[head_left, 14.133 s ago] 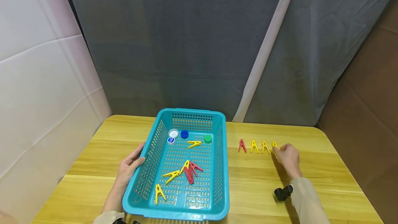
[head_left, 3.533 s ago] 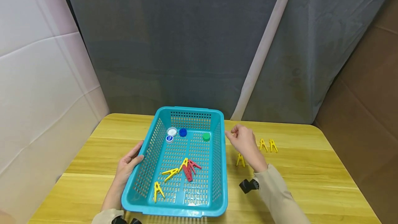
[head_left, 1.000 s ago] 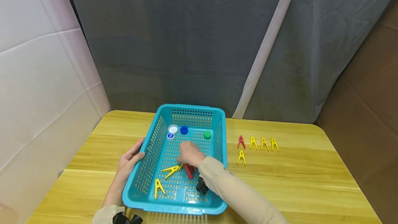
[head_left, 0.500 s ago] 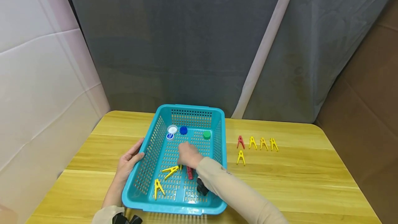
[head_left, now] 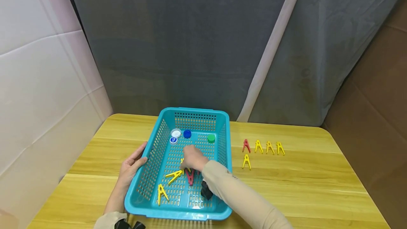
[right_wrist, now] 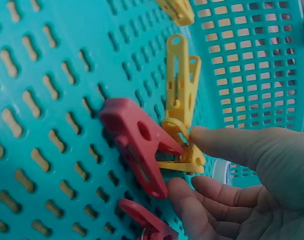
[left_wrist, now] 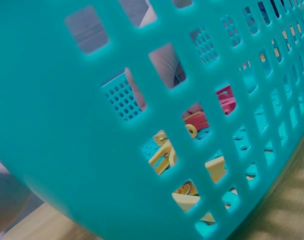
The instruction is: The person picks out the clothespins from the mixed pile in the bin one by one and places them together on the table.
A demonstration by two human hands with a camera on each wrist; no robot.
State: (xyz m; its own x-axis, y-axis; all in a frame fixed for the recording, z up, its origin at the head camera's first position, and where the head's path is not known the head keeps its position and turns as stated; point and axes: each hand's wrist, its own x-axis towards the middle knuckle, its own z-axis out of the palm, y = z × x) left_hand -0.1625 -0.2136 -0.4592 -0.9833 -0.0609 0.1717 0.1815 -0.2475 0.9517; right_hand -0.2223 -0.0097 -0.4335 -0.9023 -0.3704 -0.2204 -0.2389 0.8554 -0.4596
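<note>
In the head view I lose part of the A-shaped yellow plastic clip (right_wrist: 184, 75) under the bare right hand (head_left: 194, 157); my right-wrist view's bottom edge crops a red plastic clip (right_wrist: 142, 215) beside that hand.

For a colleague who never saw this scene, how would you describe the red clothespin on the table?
In the head view, find the turquoise basket on the wooden table. To its right, three yellow clothespins lie in a row with the red clothespin, which takes the end nearest the basket. It is the only red one outside the basket.
</note>
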